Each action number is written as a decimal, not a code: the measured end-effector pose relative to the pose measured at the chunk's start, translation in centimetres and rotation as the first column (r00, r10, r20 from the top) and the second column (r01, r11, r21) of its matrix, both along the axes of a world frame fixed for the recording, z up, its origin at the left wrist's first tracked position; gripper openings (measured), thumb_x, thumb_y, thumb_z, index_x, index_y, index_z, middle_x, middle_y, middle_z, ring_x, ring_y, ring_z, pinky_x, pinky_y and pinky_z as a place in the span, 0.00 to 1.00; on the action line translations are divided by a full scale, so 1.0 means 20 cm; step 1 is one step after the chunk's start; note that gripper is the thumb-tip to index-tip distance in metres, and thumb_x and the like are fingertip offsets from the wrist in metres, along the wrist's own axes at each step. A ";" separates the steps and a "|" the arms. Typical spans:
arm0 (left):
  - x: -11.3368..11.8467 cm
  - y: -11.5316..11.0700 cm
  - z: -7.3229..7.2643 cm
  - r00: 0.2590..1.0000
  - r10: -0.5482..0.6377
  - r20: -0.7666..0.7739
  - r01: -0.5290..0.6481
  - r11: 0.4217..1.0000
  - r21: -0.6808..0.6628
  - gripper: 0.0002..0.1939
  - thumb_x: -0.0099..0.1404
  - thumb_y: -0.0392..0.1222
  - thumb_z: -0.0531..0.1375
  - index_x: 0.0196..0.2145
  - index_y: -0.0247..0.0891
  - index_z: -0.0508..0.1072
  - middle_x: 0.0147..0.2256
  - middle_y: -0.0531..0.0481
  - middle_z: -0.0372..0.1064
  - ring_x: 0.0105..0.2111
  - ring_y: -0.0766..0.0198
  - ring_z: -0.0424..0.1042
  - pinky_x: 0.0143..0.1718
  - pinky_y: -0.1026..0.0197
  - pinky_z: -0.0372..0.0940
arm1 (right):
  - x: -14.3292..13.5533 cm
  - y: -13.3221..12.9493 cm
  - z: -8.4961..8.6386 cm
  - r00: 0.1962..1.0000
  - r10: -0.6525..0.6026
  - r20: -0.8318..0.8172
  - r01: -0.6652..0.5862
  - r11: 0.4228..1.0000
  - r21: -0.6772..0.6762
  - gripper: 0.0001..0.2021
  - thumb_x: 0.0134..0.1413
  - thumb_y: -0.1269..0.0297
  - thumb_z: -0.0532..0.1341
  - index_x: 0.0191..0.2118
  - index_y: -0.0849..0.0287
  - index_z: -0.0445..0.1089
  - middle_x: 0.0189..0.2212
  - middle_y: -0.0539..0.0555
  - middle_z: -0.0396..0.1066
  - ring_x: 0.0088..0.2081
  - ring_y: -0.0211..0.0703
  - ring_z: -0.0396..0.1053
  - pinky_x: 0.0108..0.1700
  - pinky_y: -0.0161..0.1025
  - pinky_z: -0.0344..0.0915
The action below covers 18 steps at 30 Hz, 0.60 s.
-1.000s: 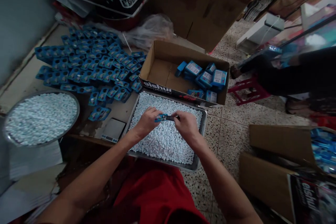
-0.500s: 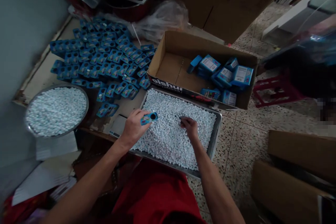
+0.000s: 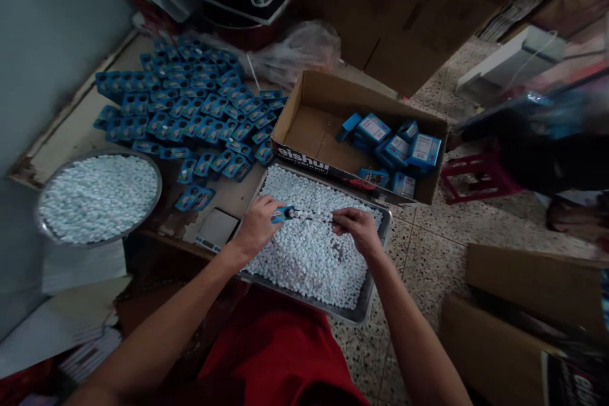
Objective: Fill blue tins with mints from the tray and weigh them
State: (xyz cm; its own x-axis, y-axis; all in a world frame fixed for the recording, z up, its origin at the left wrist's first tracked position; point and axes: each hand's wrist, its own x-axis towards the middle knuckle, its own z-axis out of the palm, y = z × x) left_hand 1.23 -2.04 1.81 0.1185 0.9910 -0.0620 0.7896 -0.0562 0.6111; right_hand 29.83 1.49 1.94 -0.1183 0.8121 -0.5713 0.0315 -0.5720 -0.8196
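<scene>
My left hand [image 3: 257, 225] is closed around a small blue candy box [image 3: 281, 214] with a round hole in its upper face. A narrow dark scoop [image 3: 311, 212], loaded with a row of white candies, reaches from my right hand [image 3: 356, 228] to that hole. The fingers of my right hand pinch the scoop's right end. Both hands are over a metal tray [image 3: 386, 235] filled with small white and pale blue candies [image 3: 304, 260]. A bare grey patch shows among the candies below my right hand.
Many blue boxes with holes [image 3: 185, 108] stand on the table at left. A round metal bowl [image 3: 159, 187] heaped with candies and a small scale [image 3: 216, 228] are nearby. Behind the tray, a cardboard box [image 3: 299, 120] holds several blue boxes. A red stool [image 3: 480, 177] stands right.
My right hand has lifted the scoop out of the candies, now loaded, and brought its tip to the box's hole. The box has shifted slightly right. The view has turned a little.
</scene>
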 end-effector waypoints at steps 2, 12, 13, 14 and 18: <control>0.02 0.00 -0.01 0.999 -0.035 0.010 0.035 0.999 0.020 0.16 0.60 0.27 0.62 0.44 0.38 0.78 0.42 0.45 0.74 0.45 0.54 0.70 0.50 0.53 0.68 | -0.03 0.04 0.09 0.991 0.080 0.108 -0.088 0.994 0.072 0.12 0.44 0.57 0.72 0.32 0.61 0.80 0.20 0.50 0.75 0.19 0.38 0.71 0.23 0.33 0.67; 0.10 -0.01 -0.05 0.994 -0.062 0.088 0.056 0.996 0.068 0.15 0.58 0.27 0.65 0.43 0.37 0.78 0.41 0.44 0.75 0.45 0.52 0.71 0.50 0.51 0.68 | -0.17 0.01 0.44 0.723 0.215 0.656 -0.468 0.851 0.236 0.13 0.50 0.70 0.59 0.36 0.58 0.82 0.20 0.49 0.75 0.21 0.40 0.73 0.27 0.34 0.64; 0.10 -0.01 -0.05 0.993 -0.052 0.108 0.045 0.997 0.065 0.15 0.57 0.27 0.65 0.43 0.37 0.78 0.41 0.44 0.75 0.45 0.52 0.71 0.51 0.51 0.68 | -0.14 -0.01 0.44 0.731 0.205 0.651 -0.456 0.856 0.243 0.13 0.51 0.69 0.59 0.36 0.58 0.82 0.21 0.50 0.76 0.22 0.40 0.74 0.28 0.34 0.65; 0.09 -0.02 -0.05 0.991 -0.038 0.132 0.030 0.998 0.059 0.16 0.57 0.27 0.66 0.43 0.37 0.78 0.41 0.45 0.75 0.45 0.53 0.71 0.51 0.51 0.68 | -0.08 -0.04 0.42 0.747 0.183 0.639 -0.427 0.869 0.249 0.13 0.52 0.68 0.60 0.37 0.57 0.82 0.23 0.50 0.77 0.23 0.40 0.74 0.29 0.35 0.66; 0.03 -0.06 -0.05 0.971 0.072 0.226 -0.073 0.997 -0.007 0.18 0.54 0.26 0.66 0.42 0.38 0.78 0.42 0.46 0.74 0.45 0.54 0.73 0.50 0.53 0.68 | 0.27 -0.21 0.15 0.793 -0.016 0.608 -0.146 0.965 0.216 0.12 0.51 0.59 0.64 0.37 0.58 0.82 0.25 0.53 0.78 0.23 0.44 0.75 0.29 0.38 0.68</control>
